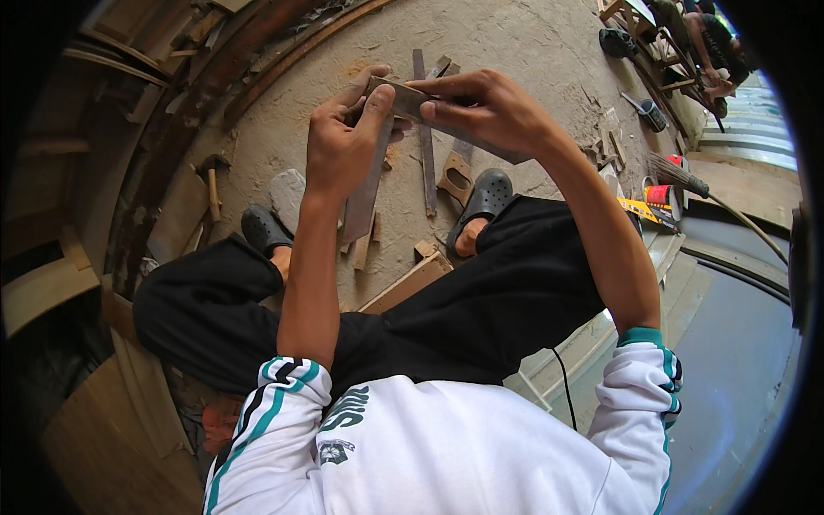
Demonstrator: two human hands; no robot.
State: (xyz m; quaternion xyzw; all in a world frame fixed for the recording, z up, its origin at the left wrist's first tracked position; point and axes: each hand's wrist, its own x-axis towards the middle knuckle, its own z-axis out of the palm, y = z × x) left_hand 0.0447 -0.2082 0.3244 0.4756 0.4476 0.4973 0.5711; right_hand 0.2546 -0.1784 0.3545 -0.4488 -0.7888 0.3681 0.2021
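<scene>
Out in front of me, two flat brown wooden strips meet at a corner near my fingertips. My left hand [337, 150] is closed round that corner, thumb on top. From it, one wooden strip [365, 204] slants down toward my lap. My right hand [485, 107] pinches the other wooden strip [493, 150] near the corner, and its far end reaches below my right wrist. Whether the two strips are fastened together, I cannot tell. Beneath my hands a long dark strip [426, 150] lies on the floor, beside a handsaw [455, 178] with a wooden handle.
Left of my foot are a hammer [214, 184] and leaning boards [178, 215]. Wood offcuts [421, 279] lie between my legs. On the right are a broom [678, 174], a red-and-white can [661, 199] and a yellow-and-black object [645, 213]. Another person [714, 51] sits at the upper right.
</scene>
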